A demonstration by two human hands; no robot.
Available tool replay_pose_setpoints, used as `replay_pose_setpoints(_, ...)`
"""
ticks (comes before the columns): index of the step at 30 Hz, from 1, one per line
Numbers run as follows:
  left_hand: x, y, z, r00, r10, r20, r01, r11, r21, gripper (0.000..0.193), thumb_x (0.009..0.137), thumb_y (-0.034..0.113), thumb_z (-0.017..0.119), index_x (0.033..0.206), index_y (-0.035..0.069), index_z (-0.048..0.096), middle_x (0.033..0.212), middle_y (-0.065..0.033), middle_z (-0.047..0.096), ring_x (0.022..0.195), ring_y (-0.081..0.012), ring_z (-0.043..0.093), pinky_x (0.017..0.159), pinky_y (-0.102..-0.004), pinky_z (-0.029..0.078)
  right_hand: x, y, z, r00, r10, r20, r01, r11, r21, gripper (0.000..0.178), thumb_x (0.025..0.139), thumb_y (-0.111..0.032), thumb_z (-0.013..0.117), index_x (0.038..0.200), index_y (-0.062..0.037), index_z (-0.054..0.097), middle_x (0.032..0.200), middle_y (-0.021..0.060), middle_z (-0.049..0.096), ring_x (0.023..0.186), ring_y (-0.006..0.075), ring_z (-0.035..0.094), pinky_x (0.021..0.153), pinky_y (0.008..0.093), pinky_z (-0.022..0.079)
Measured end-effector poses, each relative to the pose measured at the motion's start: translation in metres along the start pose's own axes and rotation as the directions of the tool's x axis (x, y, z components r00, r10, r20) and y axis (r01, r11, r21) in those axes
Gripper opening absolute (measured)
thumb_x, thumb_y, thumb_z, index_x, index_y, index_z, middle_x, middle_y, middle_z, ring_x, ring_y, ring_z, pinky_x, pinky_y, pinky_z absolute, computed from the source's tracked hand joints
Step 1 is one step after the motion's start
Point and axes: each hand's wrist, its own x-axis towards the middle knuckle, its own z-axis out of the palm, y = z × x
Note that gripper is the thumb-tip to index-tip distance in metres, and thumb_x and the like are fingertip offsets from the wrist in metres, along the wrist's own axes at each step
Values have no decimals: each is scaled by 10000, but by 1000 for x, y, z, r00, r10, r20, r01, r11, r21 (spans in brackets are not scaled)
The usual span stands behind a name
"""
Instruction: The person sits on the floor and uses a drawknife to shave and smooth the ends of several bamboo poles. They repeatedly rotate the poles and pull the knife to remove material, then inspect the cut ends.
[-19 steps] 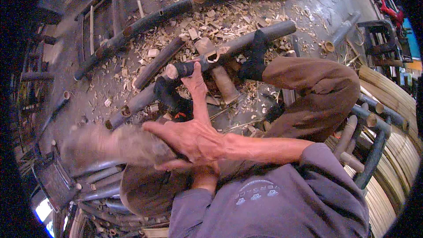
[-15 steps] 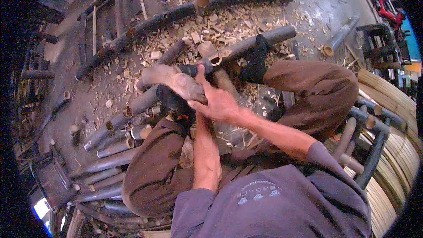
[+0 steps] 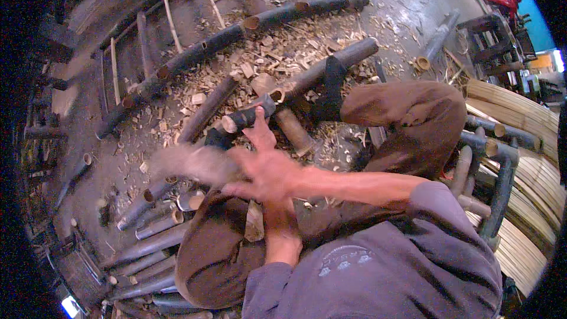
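My right hand (image 3: 269,171), blurred by motion, is closed around a pale wooden club (image 3: 186,162), swung out to the left above my left knee. Just beyond it my left hand (image 3: 260,134) reaches forward, partly hidden behind the right. Its fingers are at a short dark rod (image 3: 243,119) with a pale round end, one finger lying across it. The rod's far end meets a dark bamboo pole (image 3: 322,71) close to its open cut end. The grip of the left palm is hidden.
Wood chips (image 3: 271,53) cover the floor ahead. A long bamboo pole (image 3: 218,38) with cut notches and thin crossbars lies beyond. Cut bamboo pieces (image 3: 150,233) are stacked at left. Pale split strips (image 3: 508,106) and dark bamboo tubes (image 3: 502,171) lie at right.
The wooden club and my right hand have swung back, down and left, away from the dark rod. The rod's pale end now shows. The view has shifted slightly.
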Motion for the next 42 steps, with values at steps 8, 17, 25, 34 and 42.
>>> replay_pose_setpoints(8, -11, -3, 28, 1000, -14, 5, 14, 1000, 10, 440, 677, 159, 767, 1032, 34, 539, 982, -115, 599, 883, -271, 592, 739, -386, 502, 18, 63, -40, 911, 301, 282, -286, 954, -96, 859, 840, -438, 578, 1411, 32, 140, 1417, 329, 222, 1148, 411, 490, 923, 454, 437)
replay_pose_setpoints(17, -72, 43, 118, 884, 225, 410, -300, 945, 128, 439, 637, 166, 770, 991, 27, 552, 939, -140, 602, 889, -310, 587, 757, -402, 487, -60, 93, -40, 817, -53, -574, 181, 969, 169, 750, 855, -415, 602, 1392, -29, 247, 1122, 217, 576, 975, 365, 596, 849, 424, 476)
replay_pose_setpoints(25, -33, -14, 134, 506, 369, 780, -829, 458, 321, 578, 550, 198, 799, 1055, 78, 545, 942, -146, 587, 869, -347, 555, 766, -423, 437, -93, 178, -88, 350, 644, -681, 69, 707, 704, 360, 958, -392, 424, 1082, -55, 421, 722, 81, 543, 589, 178, 524, 579, 332, 471)
replay_pose_setpoints(34, 2, -28, 132, 673, 294, 679, -691, 576, 436, 509, 576, 190, 775, 1024, 76, 561, 884, -176, 588, 854, -375, 571, 741, -447, 461, -48, 156, -137, 166, 697, -697, 354, 618, 702, 429, 922, -475, 435, 865, -53, 479, 690, 78, 543, 584, 202, 516, 569, 327, 456)
replay_pose_setpoints(42, 6, -29, 130, 682, 213, 700, -705, 446, 552, 516, 581, 235, 773, 1044, 129, 571, 919, -157, 608, 895, -367, 580, 753, -451, 472, -21, 222, -60, 478, 760, -441, -118, 553, 825, 626, 822, -221, 690, 1296, 41, 378, 881, 92, 582, 698, 151, 558, 590, 288, 478)
